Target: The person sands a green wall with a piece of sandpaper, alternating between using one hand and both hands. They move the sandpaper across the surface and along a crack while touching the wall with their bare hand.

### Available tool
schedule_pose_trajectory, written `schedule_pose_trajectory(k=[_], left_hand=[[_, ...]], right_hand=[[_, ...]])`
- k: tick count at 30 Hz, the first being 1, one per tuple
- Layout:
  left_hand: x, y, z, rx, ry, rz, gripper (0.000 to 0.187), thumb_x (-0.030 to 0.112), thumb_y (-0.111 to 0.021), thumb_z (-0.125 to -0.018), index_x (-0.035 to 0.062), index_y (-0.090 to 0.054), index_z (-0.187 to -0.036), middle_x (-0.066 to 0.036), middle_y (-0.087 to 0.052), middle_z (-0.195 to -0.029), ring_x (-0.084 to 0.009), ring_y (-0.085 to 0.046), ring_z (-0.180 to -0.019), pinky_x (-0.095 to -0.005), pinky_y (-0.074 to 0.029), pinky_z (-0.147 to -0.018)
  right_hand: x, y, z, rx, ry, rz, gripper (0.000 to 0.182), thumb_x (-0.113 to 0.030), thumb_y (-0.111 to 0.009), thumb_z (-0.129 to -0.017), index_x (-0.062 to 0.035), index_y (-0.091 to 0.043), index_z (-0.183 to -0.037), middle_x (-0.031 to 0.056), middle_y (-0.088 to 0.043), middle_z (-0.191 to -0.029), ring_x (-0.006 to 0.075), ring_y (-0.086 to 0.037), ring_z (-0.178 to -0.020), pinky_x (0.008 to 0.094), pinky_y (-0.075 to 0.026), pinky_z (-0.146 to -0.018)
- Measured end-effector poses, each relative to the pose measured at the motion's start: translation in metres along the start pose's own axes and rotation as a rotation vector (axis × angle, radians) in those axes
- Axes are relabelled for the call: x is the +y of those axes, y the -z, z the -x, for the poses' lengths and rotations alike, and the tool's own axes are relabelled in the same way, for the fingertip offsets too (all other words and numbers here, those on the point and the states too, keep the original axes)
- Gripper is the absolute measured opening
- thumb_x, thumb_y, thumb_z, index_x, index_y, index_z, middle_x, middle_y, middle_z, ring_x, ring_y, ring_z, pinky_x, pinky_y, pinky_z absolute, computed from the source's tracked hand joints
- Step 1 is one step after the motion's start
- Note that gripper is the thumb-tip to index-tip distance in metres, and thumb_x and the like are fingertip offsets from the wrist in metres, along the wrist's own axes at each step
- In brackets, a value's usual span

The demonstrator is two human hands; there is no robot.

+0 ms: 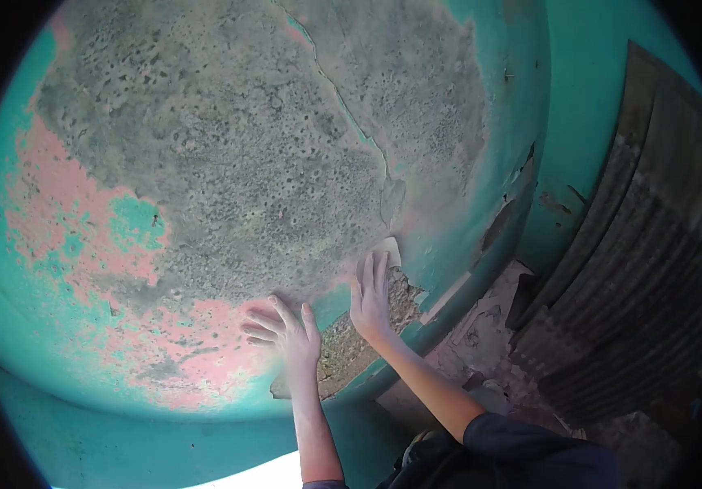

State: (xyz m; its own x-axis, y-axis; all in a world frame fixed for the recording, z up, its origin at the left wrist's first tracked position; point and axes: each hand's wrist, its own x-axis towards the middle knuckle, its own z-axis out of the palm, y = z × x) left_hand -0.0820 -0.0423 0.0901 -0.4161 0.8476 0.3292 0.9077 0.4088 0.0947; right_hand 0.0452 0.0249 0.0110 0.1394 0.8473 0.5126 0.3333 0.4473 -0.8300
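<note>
My left hand lies against the wall with its fingers spread, pressing on a patch of pink and bare plaster. Nothing is held in it. To its right, my right hand has its fingers together over a small pale flat piece, pressing it to the surface; its exact kind is not clear. Both hands look dusted with pale powder. The wall shows rough grey plaster ringed by pink and green paint. A crack runs down toward my right hand.
Below my hands, a broken-out strip exposes rough material under the plaster. Stacked corrugated sheets lean at the right. Rubble and flakes lie on the floor beside them. Another green wall stands behind the sheets.
</note>
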Motion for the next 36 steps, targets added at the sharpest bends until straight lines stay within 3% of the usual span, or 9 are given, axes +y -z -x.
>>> schedule_pose_trajectory(k=[2, 5, 9, 14, 18, 21, 24, 32, 36], left_hand=[[0.000, -0.004, -0.004, -0.049, 0.019, -0.038, 0.081, 0.060, -0.030, -0.106, 0.0123, -0.001, -0.165, -0.037, 0.022, -0.161, -0.0640, 0.024, -0.143, -0.0733, 0.012, -0.113], [-0.012, -0.028, -0.005, 0.298, -0.134, -0.035, 0.081, 0.058, -0.037, -0.104, 0.0095, -0.011, -0.164, -0.044, 0.009, -0.159, -0.0733, 0.012, -0.140, -0.0816, 0.003, -0.108], [-0.005, -0.015, -0.004, 0.130, -0.045, 0.022, 0.083, 0.058, -0.037, -0.104, 0.0071, -0.009, -0.163, -0.044, 0.012, -0.159, -0.0723, 0.016, -0.140, -0.0798, 0.008, -0.108], [0.009, -0.022, -0.004, 0.243, -0.038, 0.098, 0.084, 0.058, -0.038, -0.104, 0.0058, -0.009, -0.163, -0.044, 0.016, -0.158, -0.0704, 0.019, -0.140, -0.0795, 0.007, -0.109], [0.084, 0.004, 0.001, 0.469, -0.172, 0.327, 0.081, 0.052, -0.047, -0.103, 0.0088, -0.014, -0.163, -0.041, 0.011, -0.161, -0.0665, 0.015, -0.144, -0.0788, 0.001, -0.111], [0.130, 0.012, -0.018, 0.451, -0.440, 0.224, 0.081, 0.049, -0.056, -0.100, 0.0161, -0.019, -0.164, -0.034, 0.010, -0.165, -0.0605, 0.012, -0.149, -0.0743, 0.001, -0.115], [0.182, 0.025, -0.032, 0.381, -0.456, 0.181, 0.076, 0.043, -0.060, -0.098, 0.0187, -0.029, -0.162, -0.031, 0.004, -0.167, -0.0600, 0.009, -0.149, -0.0750, -0.001, -0.114], [0.215, -0.007, -0.053, 0.250, -0.271, -0.013, 0.084, 0.064, -0.057, -0.093, 0.0279, -0.026, -0.163, -0.034, 0.000, -0.165, -0.0701, 0.011, -0.143, -0.0864, 0.000, -0.103], [0.210, -0.025, -0.057, 0.438, -0.303, -0.122, 0.088, 0.070, -0.056, -0.091, 0.0291, -0.026, -0.163, -0.033, 0.002, -0.166, -0.0695, 0.012, -0.143, -0.0868, 0.000, -0.103]], right_hand=[[0.001, 0.009, -0.024, 0.140, -0.054, -0.051, 0.067, -0.021, -0.048, -0.104, 0.0021, -0.018, -0.160, 0.0407, -0.007, -0.160, 0.0610, -0.013, -0.147, 0.0609, -0.022, -0.119], [0.005, 0.010, -0.006, -0.007, -0.014, -0.021, 0.062, -0.028, -0.038, -0.110, 0.0051, -0.019, -0.159, 0.0400, -0.005, -0.161, 0.0568, -0.009, -0.150, 0.0579, -0.020, -0.121], [0.020, 0.035, -0.022, -0.003, -0.056, -0.055, 0.062, -0.031, -0.038, -0.110, 0.0019, -0.019, -0.160, 0.0383, -0.009, -0.162, 0.0538, -0.011, -0.151, 0.0531, -0.021, -0.122], [0.029, 0.070, -0.065, 0.090, -0.094, -0.194, 0.069, -0.037, -0.044, -0.108, 0.0038, -0.020, -0.159, 0.0383, -0.010, -0.162, 0.0546, -0.016, -0.149, 0.0514, -0.026, -0.121], [0.029, 0.074, -0.057, 0.010, -0.069, -0.157, 0.072, -0.038, -0.046, -0.108, 0.0040, -0.018, -0.159, 0.0377, -0.007, -0.163, 0.0539, -0.014, -0.150, 0.0524, -0.025, -0.120], [0.034, 0.090, -0.078, 0.039, -0.073, -0.182, 0.075, -0.039, -0.049, -0.106, 0.0031, -0.016, -0.160, 0.0373, -0.005, -0.163, 0.0533, -0.013, -0.151, 0.0527, -0.025, -0.120], [0.050, 0.109, -0.104, 0.090, -0.051, -0.203, 0.080, -0.038, -0.053, -0.104, 0.0015, -0.012, -0.161, 0.0374, -0.003, -0.164, 0.0530, -0.012, -0.152, 0.0524, -0.025, -0.121], [0.072, 0.123, -0.106, -0.027, -0.096, -0.189, 0.085, -0.037, -0.058, -0.102, 0.0028, -0.010, -0.160, 0.0372, -0.001, -0.164, 0.0520, -0.006, -0.153, 0.0545, -0.019, -0.122], [0.082, 0.141, -0.136, 0.042, -0.097, -0.228, 0.087, -0.037, -0.059, -0.101, 0.0032, -0.009, -0.160, 0.0379, 0.000, -0.163, 0.0529, -0.003, -0.153, 0.0559, -0.016, -0.123]])
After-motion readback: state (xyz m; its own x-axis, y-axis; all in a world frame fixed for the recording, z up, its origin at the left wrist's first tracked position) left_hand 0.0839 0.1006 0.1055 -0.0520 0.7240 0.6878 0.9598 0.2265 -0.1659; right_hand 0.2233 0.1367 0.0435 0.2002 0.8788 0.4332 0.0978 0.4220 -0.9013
